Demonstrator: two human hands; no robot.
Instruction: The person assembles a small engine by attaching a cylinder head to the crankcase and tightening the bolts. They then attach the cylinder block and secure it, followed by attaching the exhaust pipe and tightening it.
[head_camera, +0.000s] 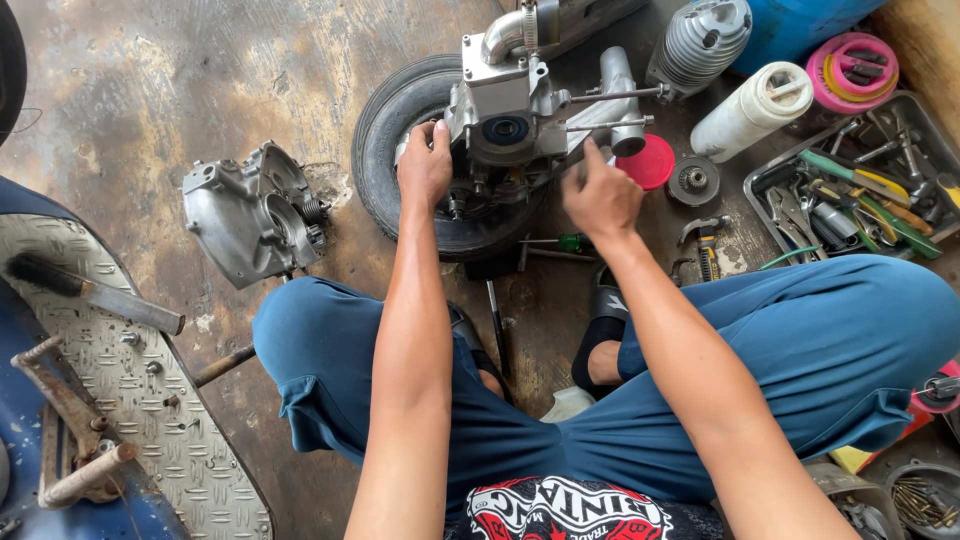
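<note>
You are squatting over a grey engine case (520, 110) that is lying on a small black tyre (400, 130) on the floor. Your left hand (425, 165) is gripping the case's left side, fingers curled & pressed together. Your right hand (600, 195) is reaching to its right side, near the 2 long studs (610, 97); fingertips are bunched, but what they are pinching I cannot tell. A red lid (650, 163) is lying just beside the right hand. A tool tray (765, 185) is standing further right, and a loose case half (255, 215) is lying to the left.
</note>
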